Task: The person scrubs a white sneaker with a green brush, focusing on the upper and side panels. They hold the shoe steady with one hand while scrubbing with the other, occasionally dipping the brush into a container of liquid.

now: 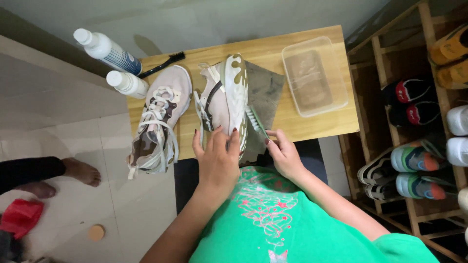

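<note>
On the floor at 9 o'clock, another person's bare foot (82, 171) rests on the tiles beside a red cloth (20, 216). On the table (312, 127), two white bottles (108, 51) lie at 11 o'clock, with a black brush (161, 65) just beside them. A pale shoe (160, 119) lies flat, laces up. Next to it a second shoe (225, 95) is tipped on its side over a grey cloth (265, 90). The left hand (218, 160) holds this shoe's heel, grip closed around it. The right hand (284, 155) pinches a small brush (256, 122), bristles touching the sole. A clear tub (314, 75) sits at 1 o'clock. A shoe rack (385, 58) stands at 3 o'clock.
</note>
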